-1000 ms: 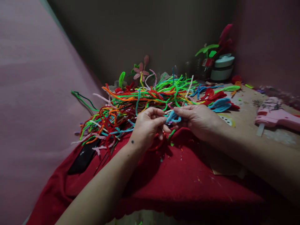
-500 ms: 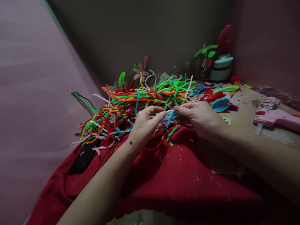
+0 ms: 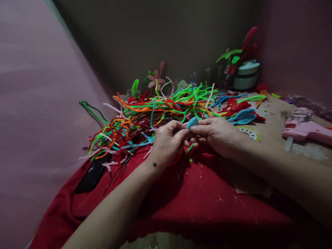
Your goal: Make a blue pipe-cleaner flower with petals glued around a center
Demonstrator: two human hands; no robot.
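Note:
A light blue pipe cleaner petal (image 3: 192, 122) stands up between my two hands over the front of the table. My right hand (image 3: 216, 133) pinches it from the right with thumb and fingers. From the left, my left hand (image 3: 172, 138) closes its thumb and fingertips on the petal's lower end, which the fingers partly hide. Just behind both hands spreads a tangled heap of pipe cleaners (image 3: 166, 107) in many colours. More blue looped petals (image 3: 242, 117) lie to the right of my right hand, beside red ones (image 3: 230, 105).
A pink glue gun (image 3: 303, 129) lies at the right, and a yellow-rimmed roll (image 3: 250, 133) sits nearer my right wrist. A black phone (image 3: 92, 176) rests on the red cloth (image 3: 207, 200) at left. Pipe cleaner flowers (image 3: 157, 79) and a lidded jar (image 3: 246, 74) stand at the back.
My left hand has moved right and closer to my right hand. The blue petal now stands upright above the fingers, where before it was lower and partly covered.

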